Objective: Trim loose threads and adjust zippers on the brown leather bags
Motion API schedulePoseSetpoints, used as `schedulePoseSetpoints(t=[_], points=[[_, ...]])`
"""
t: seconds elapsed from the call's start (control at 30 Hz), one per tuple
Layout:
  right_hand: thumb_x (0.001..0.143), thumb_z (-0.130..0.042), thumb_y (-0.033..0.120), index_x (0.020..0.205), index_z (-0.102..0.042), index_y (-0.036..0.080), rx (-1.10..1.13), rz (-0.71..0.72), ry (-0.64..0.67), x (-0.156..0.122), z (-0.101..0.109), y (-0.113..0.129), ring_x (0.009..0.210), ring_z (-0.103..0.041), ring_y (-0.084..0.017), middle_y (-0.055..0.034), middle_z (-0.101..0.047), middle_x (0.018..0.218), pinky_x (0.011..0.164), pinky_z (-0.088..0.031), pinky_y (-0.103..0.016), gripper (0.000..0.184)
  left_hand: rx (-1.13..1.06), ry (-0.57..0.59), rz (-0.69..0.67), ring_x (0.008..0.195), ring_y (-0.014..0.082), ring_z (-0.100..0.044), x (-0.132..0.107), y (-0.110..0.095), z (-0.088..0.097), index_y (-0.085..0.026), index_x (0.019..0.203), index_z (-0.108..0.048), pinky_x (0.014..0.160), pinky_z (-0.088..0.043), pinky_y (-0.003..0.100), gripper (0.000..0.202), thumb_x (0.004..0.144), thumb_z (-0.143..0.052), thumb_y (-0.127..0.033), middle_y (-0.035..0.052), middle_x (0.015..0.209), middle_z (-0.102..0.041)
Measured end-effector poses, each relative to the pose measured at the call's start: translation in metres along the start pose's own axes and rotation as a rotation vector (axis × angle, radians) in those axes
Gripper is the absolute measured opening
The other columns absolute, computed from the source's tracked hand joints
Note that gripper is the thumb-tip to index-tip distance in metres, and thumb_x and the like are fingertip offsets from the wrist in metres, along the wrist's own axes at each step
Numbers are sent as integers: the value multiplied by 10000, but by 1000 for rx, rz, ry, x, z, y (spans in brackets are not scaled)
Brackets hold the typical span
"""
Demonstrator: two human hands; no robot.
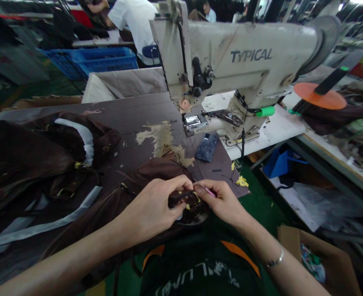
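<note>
My left hand (152, 203) is closed on a dark brown strap piece (179, 198) with yellow bits at its end. This piece appears to belong to the brown fabric bag (105, 211) lying over the table edge and my lap. Pinched in my right hand (226, 201) is a slim pink-handled tool (210, 192), its tip at the strap piece beside my left fingertips. The tool's exact kind is too small to make out. Both hands are close together, just in front of the table.
A sewing machine (246, 45) stands beyond my hands, with a dark phone (206, 147) below its arm. More brown bags (24, 152) with pale strips lie at left. An orange disc (320, 95) and cardboard box (323, 263) are at right. Co-workers sit behind blue crates (104, 59).
</note>
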State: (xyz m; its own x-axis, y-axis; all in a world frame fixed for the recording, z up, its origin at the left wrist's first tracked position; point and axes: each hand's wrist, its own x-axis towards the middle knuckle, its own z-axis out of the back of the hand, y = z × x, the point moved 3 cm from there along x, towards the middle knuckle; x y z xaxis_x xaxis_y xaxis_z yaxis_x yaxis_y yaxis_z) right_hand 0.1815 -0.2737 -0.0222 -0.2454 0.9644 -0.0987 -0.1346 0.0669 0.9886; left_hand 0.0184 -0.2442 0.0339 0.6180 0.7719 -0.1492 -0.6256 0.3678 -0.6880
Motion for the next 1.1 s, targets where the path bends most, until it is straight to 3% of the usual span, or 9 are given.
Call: schedulePoseSetpoints(t=[0.13,0.23,0.33,0.47,0.6,0.73,0.9,1.1], points=[[845,-624,469,876,-692,123,208,-111,44,1,0,-8,616,-491,-105,1,-601,703,574,-366,-216,354,29,5,-6,775,163,-620,-4,-1,1,-254,953,-596,694,-405,227,192,776,-564,-186,-24,835,-670],[819,-661,449,854,-688,126,261,-129,26,1,-1,-11,615,-493,-102,0,-608,705,575,-369,-213,326,18,83,-16,769,169,-618,-3,-3,-1,-258,943,-590,664,-399,222,203,744,-631,-250,-28,845,-672],[799,-683,441,881,-693,138,285,-142,3,2,-3,-13,619,-510,-106,0,-622,720,590,-386,-221,314,21,72,10,781,191,-625,-1,-4,-2,-248,927,-591,642,-399,226,229,722,-673,-311,-13,850,-678],[782,-698,436,839,-684,137,334,-162,-1,3,-4,-12,613,-517,-103,2,-625,708,585,-388,-220,305,47,46,-2,756,184,-633,2,-6,-5,-247,909,-585,640,-393,231,149,775,-567,-184,-15,802,-672],[742,-741,396,755,-665,123,369,-183,33,7,-3,-9,574,-477,-77,17,-595,651,534,-339,-194,284,118,50,-66,823,186,-631,-1,-5,-8,-241,943,-569,689,-411,248,188,789,-541,-138,-6,886,-670],[725,-751,312,755,-672,122,414,-278,147,10,-1,-12,495,-390,-43,38,-543,594,431,-225,-166,207,252,8,-296,864,193,-616,-8,-6,-15,-206,1070,-555,744,-458,287,303,808,-484,-72,38,949,-658],[755,-699,223,781,-671,116,575,-380,382,15,5,-17,420,-229,-7,70,-455,555,379,-99,-159,113,434,-197,-741,998,223,-622,-16,-8,-19,-131,1139,-546,889,-500,345,280,866,-481,-114,118,1082,-670],[665,-805,216,744,-635,110,603,-451,535,21,9,-17,435,-257,-4,85,-415,560,375,-135,-149,215,465,-217,-866,1021,211,-619,-18,0,-12,-141,1174,-552,940,-477,337,297,914,-409,-122,104,1069,-690]])
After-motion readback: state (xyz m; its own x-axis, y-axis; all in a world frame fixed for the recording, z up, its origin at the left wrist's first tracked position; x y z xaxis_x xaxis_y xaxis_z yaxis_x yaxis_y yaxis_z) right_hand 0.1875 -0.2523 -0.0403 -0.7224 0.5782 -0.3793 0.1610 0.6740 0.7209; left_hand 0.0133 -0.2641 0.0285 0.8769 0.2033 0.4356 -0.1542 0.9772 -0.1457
